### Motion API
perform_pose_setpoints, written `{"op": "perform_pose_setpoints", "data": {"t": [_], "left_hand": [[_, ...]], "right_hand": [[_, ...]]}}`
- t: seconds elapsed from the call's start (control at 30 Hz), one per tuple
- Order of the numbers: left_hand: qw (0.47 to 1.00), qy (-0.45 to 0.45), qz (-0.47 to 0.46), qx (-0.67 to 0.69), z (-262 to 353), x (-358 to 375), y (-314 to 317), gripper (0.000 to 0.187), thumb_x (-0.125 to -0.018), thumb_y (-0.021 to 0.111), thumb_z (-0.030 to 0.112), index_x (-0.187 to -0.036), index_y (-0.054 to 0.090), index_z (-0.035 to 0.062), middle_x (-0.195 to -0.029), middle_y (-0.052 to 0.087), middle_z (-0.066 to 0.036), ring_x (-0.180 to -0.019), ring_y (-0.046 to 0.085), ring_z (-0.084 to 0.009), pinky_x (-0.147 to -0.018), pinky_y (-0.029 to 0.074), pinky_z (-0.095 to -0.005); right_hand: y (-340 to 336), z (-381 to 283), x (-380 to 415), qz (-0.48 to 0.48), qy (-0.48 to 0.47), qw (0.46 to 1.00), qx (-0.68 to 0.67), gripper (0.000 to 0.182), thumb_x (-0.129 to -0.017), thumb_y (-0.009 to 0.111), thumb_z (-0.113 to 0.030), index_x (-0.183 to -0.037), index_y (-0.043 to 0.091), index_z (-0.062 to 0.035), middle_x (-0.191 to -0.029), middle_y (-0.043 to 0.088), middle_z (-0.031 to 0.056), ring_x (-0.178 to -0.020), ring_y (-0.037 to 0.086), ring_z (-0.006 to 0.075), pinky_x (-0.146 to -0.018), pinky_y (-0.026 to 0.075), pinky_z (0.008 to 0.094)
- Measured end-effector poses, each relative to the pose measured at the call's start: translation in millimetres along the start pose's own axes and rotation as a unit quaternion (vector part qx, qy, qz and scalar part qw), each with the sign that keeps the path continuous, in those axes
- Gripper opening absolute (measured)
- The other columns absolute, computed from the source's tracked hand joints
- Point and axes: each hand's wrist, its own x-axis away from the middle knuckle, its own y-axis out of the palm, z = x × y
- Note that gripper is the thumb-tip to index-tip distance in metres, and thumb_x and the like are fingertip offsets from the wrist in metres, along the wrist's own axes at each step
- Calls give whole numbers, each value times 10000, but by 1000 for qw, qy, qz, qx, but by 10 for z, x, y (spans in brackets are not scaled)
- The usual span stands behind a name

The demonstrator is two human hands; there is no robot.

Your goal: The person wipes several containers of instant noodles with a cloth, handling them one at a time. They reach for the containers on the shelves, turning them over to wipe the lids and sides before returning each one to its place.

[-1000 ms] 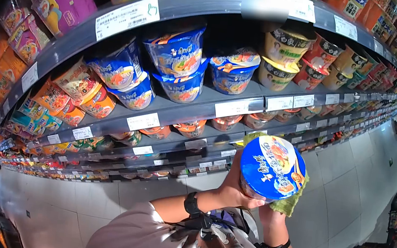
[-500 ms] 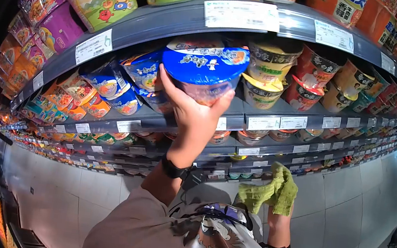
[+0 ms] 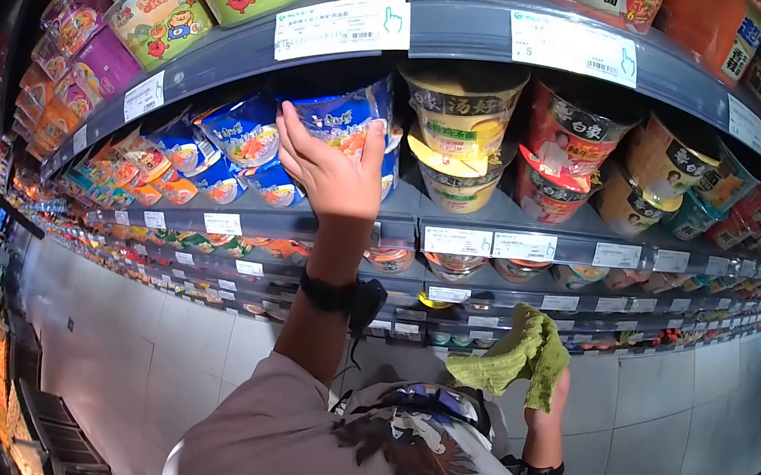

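My left hand reaches into the shelf and is closed around a blue instant noodle cup, fingers on its left side and thumb on its right. The cup is upright among other blue noodle cups, and my palm covers its lower part. Lower down on the right, my right hand grips a green cloth, which hides most of the fingers.
Yellow noodle cups and red ones stand stacked to the right. Above runs a shelf edge with price labels. Lower shelves hold more packages, over a tiled floor.
The blue noodle cup has gone from tilted in front of the shelf, lid showing, to upright in the row. My left hand moved with it, still holding it. The cloth remains in my right hand.
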Motion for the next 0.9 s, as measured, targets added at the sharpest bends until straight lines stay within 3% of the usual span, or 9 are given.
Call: {"op": "perform_pose_setpoints", "data": {"t": [0.03,0.23,0.3,0.37,0.43,0.5,0.67,0.77,0.9], "left_hand": [[1000,20,-1,-7,11,-1,5,1036,-855,777,339,-1535,104,-60,-1524,231,-346,-1401,254,-492,-1172,173,-553],[996,35,55,67,224,28,-119,885,-830,805,185,-1496,272,-49,-1453,345,-289,-1381,311,-431,-1137,260,-510],[992,125,22,5,353,-6,-219,741,-830,780,140,-1446,403,-25,-1439,401,-246,-1371,326,-403,-1115,295,-488],[973,227,-28,21,607,-191,-266,497,-814,753,134,-1285,621,45,-1275,587,-132,-1210,495,-328,-1090,318,-487],[962,249,-110,-38,740,-318,-227,392,-846,712,90,-1235,659,108,-1173,645,-63,-1076,579,-250,-1090,311,-496],[962,250,-99,-39,638,-357,-86,325,-857,696,98,-1180,686,133,-1121,652,-30,-1009,590,-230,-1085,312,-506],[965,248,-78,-15,551,-443,-95,185,-856,709,176,-1035,752,167,-992,663,14,-897,597,-215,-1086,298,-521],[963,246,-107,-2,690,-473,-185,237,-841,734,224,-1075,753,192,-942,675,13,-881,598,-223,-1091,290,-518],[969,181,-149,74,642,-504,-164,125,-835,750,242,-945,791,200,-878,664,48,-910,576,-210,-977,310,-429]], "right_hand": [[-64,8,-47,-5,4,1000,1,468,-1027,539,-284,-1385,508,14,-1279,607,92,-1105,608,184,-945,487,334],[-223,-40,-226,-30,46,998,-41,447,-1019,551,-262,-1363,530,23,-1228,629,79,-1073,609,177,-928,474,314],[-225,-77,-253,-67,35,996,-44,442,-1019,550,-266,-1351,540,25,-1217,634,70,-1072,605,168,-925,470,311],[-203,-101,-261,-50,31,997,-45,400,-1004,569,-255,-1287,581,28,-1168,650,54,-1032,610,143,-897,476,297],[-263,-100,-279,-34,26,998,-43,361,-990,588,-244,-1222,621,30,-1119,667,37,-992,614,119,-869,482,283],[-376,-43,-283,-48,23,998,-25,423,-1004,578,-235,-1333,554,30,-1216,635,64,-1066,604,152,-926,468,308],[-523,-69,-247,-28,-9,999,-20,399,-994,591,-227,-1299,579,29,-1196,643,57,-1059,604,142,-929,463,300],[-494,-147,-268,-15,-16,1000,-7,352,-1009,575,-272,-1204,627,17,-1114,662,27,-983,604,106,-859,479,275],[-455,-183,-255,7,-29,1000,-2,349,-1011,574,-282,-1183,635,15,-1084,664,23,-952,605,102,-845,481,272]]}}
